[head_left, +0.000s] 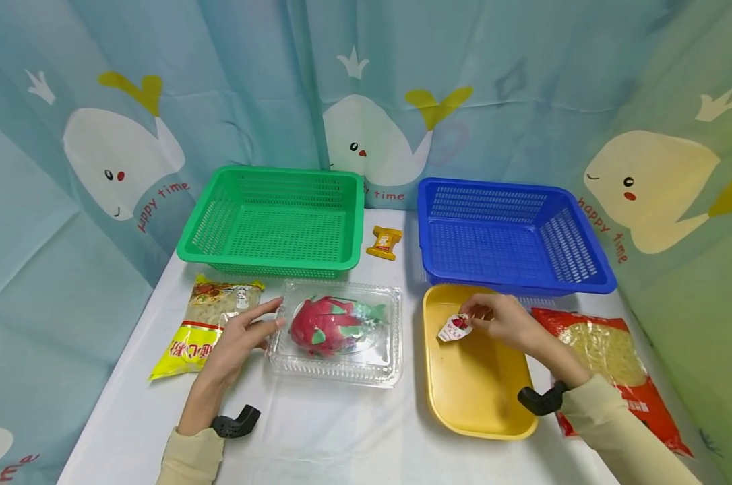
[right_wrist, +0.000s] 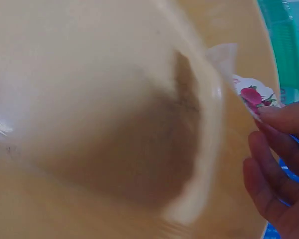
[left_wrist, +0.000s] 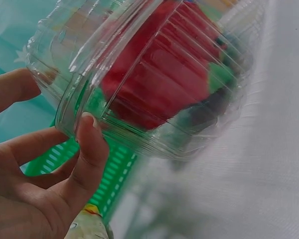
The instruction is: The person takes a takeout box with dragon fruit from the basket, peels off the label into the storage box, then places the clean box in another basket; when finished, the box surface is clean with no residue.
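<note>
1. My right grip [head_left: 501,319] pinches the label [head_left: 453,330] over the tray [head_left: 472,404].
2. The box [head_left: 349,372] lies at the label's nine o'clock, long axis nine-to-three.
3. My left grip [head_left: 235,345], nearer, touches its edge, fingers spread.

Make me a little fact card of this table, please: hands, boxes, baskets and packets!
Left hand: touching the clear box on its left side
Right hand: pinching a small label over the yellow tray
Inside clear box: red-and-green fruit
Baskets: green basket, back left; blue basket, back right
Packets: yellow packet, left; red packet, right; small orange packet, between baskets
</note>
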Demonstrator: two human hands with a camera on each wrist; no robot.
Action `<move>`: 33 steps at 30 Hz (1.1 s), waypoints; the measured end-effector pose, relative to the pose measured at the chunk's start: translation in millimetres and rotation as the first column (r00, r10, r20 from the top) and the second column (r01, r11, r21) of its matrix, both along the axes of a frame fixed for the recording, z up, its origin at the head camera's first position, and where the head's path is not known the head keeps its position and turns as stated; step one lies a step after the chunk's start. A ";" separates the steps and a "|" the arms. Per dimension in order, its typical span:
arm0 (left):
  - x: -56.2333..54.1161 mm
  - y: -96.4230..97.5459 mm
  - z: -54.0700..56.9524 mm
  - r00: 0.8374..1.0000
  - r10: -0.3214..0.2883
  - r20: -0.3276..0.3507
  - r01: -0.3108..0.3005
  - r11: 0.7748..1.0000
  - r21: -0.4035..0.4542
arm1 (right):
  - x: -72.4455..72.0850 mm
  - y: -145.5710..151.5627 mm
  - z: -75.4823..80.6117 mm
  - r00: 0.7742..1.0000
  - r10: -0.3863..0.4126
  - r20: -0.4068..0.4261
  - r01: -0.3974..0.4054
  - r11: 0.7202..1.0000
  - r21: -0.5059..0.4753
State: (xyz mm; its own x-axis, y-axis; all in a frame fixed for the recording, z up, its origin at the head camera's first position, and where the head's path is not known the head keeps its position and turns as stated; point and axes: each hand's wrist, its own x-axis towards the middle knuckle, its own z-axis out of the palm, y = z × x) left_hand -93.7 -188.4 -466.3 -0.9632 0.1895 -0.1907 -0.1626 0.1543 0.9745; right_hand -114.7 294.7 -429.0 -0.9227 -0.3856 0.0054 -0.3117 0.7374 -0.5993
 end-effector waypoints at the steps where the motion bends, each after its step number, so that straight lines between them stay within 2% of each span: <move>1: -0.6 -0.3 -0.4 1.000 -0.003 0.001 0.003 1.000 -0.002 | -0.8 -0.8 -1.9 1.000 0.017 -0.009 -0.017 1.000 0.018; 7: -2.1 -1.7 -1.6 1.000 -0.017 -0.002 0.016 1.000 -0.011 | -4.1 -3.5 -13.4 0.996 0.093 0.007 -0.093 0.994 0.048; 12: -2.4 -3.3 -2.2 1.000 -0.022 0.000 0.022 1.000 -0.016 | -1.5 -7.4 -14.6 0.993 0.118 0.028 -0.120 0.991 0.066; 27: -1.4 -2.6 0.1 1.000 -0.025 0.000 0.025 1.000 -0.008 | 0.5 -7.6 -19.1 0.991 0.130 -0.022 -0.125 0.981 0.149; 33: -2.2 -2.3 -0.6 1.000 -0.022 0.001 0.022 1.000 -0.014 | 0.2 -7.4 -16.2 0.993 0.118 -0.023 -0.114 0.983 0.147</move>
